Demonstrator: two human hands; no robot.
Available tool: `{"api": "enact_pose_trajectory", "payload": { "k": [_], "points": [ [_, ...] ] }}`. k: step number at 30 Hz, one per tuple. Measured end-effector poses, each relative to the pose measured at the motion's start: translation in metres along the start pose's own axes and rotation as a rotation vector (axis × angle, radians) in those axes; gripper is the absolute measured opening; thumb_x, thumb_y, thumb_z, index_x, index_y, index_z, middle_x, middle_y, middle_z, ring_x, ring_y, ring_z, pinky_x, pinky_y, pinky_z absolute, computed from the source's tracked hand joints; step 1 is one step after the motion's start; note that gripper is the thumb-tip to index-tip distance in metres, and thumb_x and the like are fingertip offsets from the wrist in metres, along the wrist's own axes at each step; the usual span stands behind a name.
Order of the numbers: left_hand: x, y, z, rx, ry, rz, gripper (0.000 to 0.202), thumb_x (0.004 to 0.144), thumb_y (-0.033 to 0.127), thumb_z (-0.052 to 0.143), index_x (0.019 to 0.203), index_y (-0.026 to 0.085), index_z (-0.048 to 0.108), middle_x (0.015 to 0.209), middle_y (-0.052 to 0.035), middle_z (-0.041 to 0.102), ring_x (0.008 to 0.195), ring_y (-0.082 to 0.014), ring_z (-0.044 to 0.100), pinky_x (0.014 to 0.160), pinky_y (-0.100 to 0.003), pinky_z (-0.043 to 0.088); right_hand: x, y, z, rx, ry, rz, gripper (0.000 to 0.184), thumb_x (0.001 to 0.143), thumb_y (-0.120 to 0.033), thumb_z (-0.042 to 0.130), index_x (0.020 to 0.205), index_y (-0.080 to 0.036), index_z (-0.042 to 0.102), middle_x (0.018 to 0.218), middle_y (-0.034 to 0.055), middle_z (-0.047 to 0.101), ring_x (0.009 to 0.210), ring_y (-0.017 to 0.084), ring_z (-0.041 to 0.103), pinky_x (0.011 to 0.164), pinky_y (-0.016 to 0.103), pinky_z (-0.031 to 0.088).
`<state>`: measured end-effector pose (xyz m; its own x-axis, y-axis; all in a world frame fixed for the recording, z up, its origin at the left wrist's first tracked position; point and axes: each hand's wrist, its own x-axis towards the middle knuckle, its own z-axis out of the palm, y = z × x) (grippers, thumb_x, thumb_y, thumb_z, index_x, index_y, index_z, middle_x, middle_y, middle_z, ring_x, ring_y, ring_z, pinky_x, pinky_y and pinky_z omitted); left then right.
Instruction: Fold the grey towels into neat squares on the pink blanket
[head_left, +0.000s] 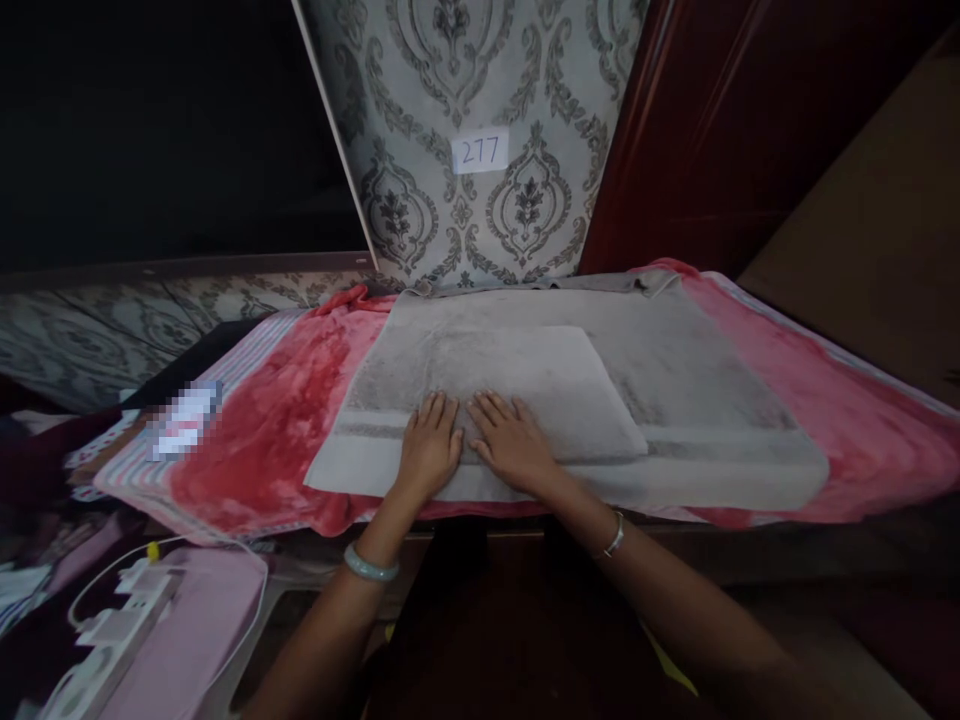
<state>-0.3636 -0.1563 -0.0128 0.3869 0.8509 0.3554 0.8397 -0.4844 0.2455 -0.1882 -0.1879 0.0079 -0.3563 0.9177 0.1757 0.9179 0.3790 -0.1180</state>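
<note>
A large grey towel [720, 400] lies spread over a red and pink blanket [255, 440]. On its middle is a smaller grey rectangle of cloth [577, 390] with a crisp right edge; I cannot tell whether it is a separate piece or a folded part of the towel. My left hand [433, 445] lies flat, palm down, near the front left of this rectangle. Beside it, a small gap away, my right hand [514, 440] presses flat on the rectangle's front portion. Both hands have their fingers stretched forward and hold nothing.
A dark television screen [165, 130] stands at the back left. Patterned wallpaper [465, 220] carries a paper marked 277 [480, 150]. A dark red wooden panel [697, 130] rises at right. A white power strip [120, 630] with a cable lies at lower left.
</note>
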Motion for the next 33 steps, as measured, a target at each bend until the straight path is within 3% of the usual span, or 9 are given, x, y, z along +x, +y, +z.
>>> {"api": "enact_pose_trajectory", "payload": {
  "k": [3,8,11,16,20,24,29,33],
  "points": [
    [-0.001,0.001,0.000,0.029,0.003,0.007,0.053,0.100,0.033,0.042,0.149,0.014,0.051,0.161,-0.0162,0.042,0.152,-0.0310,0.034,0.121,-0.053,0.034,-0.012,0.020,0.004,-0.034,0.017,0.029,0.061,0.104,-0.042,0.034,0.159,-0.016,0.038,0.166,0.0101,0.030,0.155,0.027,0.024,0.124,0.050,0.022],
    [-0.004,-0.001,0.001,0.071,0.020,0.035,0.053,0.101,0.032,0.039,0.150,0.013,0.050,0.161,-0.0147,0.042,0.152,-0.0300,0.034,0.120,-0.052,0.036,-0.062,0.087,0.005,-0.112,0.122,0.316,0.063,0.104,-0.044,0.032,0.157,-0.012,0.042,0.162,0.0138,0.039,0.151,0.029,0.032,0.121,0.053,0.027],
    [-0.004,0.000,0.001,0.083,0.023,0.037,0.054,0.101,0.032,0.038,0.150,0.012,0.050,0.161,-0.0149,0.042,0.152,-0.0309,0.034,0.121,-0.053,0.036,-0.097,0.120,0.011,-0.146,0.207,0.431,0.063,0.105,-0.044,0.026,0.159,-0.015,0.038,0.162,0.0133,0.040,0.150,0.029,0.034,0.118,0.055,0.031],
    [-0.003,0.002,0.000,0.081,0.016,0.023,0.054,0.101,0.031,0.038,0.150,0.013,0.050,0.162,-0.0148,0.041,0.152,-0.0313,0.034,0.120,-0.054,0.037,-0.117,0.138,0.007,-0.175,0.158,0.484,0.061,0.105,-0.044,0.025,0.159,-0.020,0.038,0.162,0.0107,0.041,0.151,0.028,0.033,0.116,0.056,0.035],
    [-0.005,0.002,0.002,0.050,0.014,0.013,0.055,0.101,0.031,0.038,0.151,0.010,0.047,0.162,-0.0171,0.040,0.153,-0.0319,0.033,0.121,-0.054,0.036,-0.083,0.118,-0.015,-0.164,0.118,0.496,0.059,0.104,-0.042,0.027,0.154,-0.016,0.046,0.162,0.0134,0.039,0.153,0.032,0.029,0.117,0.060,0.032],
    [-0.007,0.000,0.005,0.036,0.123,-0.017,0.063,0.099,0.032,0.043,0.156,0.005,0.037,0.166,-0.0223,0.029,0.156,-0.0331,0.024,0.124,-0.053,0.030,-0.021,0.063,-0.028,-0.058,0.075,0.270,0.060,0.103,-0.033,0.030,0.159,-0.014,0.038,0.166,0.0120,0.031,0.155,0.028,0.023,0.122,0.056,0.026],
    [-0.008,-0.002,0.007,0.061,0.110,-0.011,0.056,0.099,0.032,0.045,0.148,0.005,0.049,0.162,-0.0224,0.037,0.153,-0.0347,0.030,0.122,-0.052,0.034,0.035,0.008,-0.014,0.031,-0.059,-0.019,0.058,0.103,-0.031,0.033,0.159,-0.018,0.039,0.169,0.0069,0.025,0.156,0.026,0.020,0.124,0.054,0.020],
    [-0.008,-0.004,0.008,0.082,0.118,-0.008,0.054,0.099,0.032,0.044,0.146,0.006,0.052,0.160,-0.0219,0.041,0.152,-0.0352,0.033,0.120,-0.053,0.037,0.044,0.007,0.000,0.043,-0.085,-0.055,0.058,0.105,-0.035,0.030,0.159,-0.017,0.039,0.166,0.0072,0.031,0.155,0.025,0.024,0.125,0.052,0.019]
  ]
}}
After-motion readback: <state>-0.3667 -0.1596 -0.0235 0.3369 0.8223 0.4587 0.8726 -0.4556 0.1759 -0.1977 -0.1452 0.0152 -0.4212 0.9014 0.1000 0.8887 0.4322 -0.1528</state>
